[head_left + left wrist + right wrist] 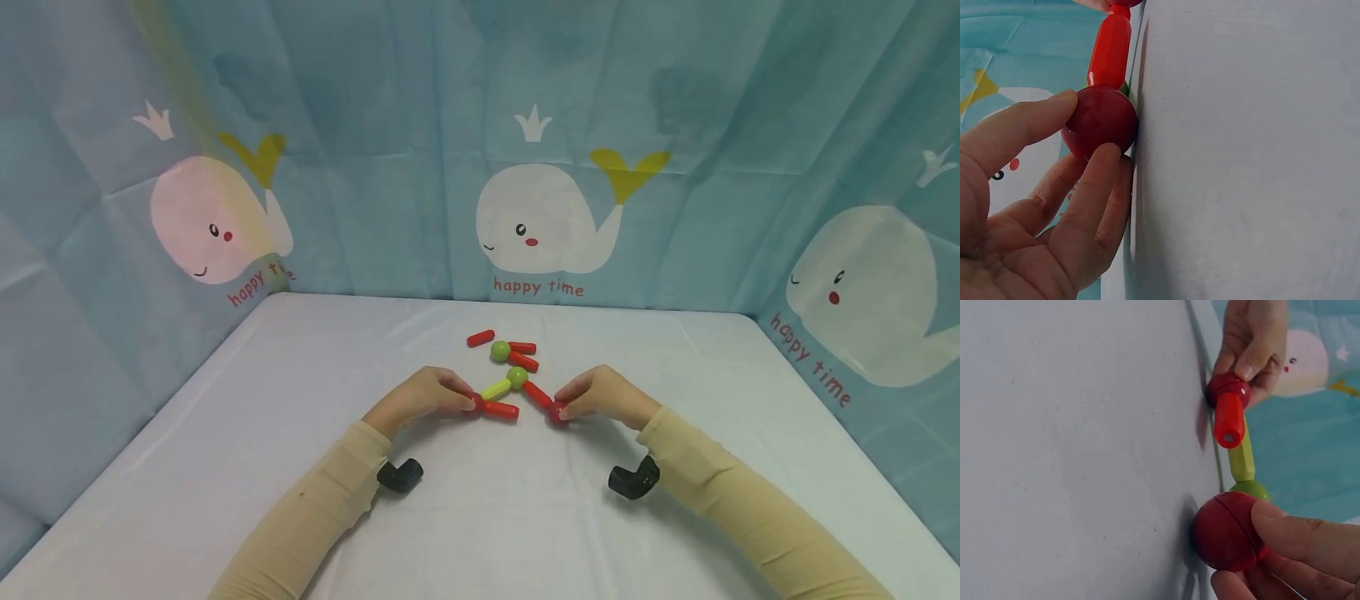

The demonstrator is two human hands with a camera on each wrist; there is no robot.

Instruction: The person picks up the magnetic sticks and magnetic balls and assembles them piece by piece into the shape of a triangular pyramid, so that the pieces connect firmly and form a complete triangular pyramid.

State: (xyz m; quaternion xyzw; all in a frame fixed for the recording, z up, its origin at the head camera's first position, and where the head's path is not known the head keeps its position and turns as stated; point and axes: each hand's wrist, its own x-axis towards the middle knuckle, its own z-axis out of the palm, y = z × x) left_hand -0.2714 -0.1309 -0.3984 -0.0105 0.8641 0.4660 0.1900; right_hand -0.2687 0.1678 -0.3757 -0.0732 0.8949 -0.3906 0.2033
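Note:
My left hand [429, 394] pinches a red ball [1099, 122] between thumb and fingertips. From that ball a red rod [501, 410] points right with a free end, and a yellow-green rod [496, 389] runs to a green ball [517, 377]. Another red rod [536, 395] slants from the green ball down to a second red ball [1225, 531], which my right hand [613, 395] grips with thumb and fingers. These joined pieces form a bent chain low over the white table or touching it; which, I cannot tell.
Behind the chain, a green ball [500, 351] lies with two red rods at it, an upper rod [523, 347] and a lower rod [524, 362]. A separate red rod [481, 338] lies to their left. A whale-printed blue curtain [360, 225] surrounds the white table [480, 525].

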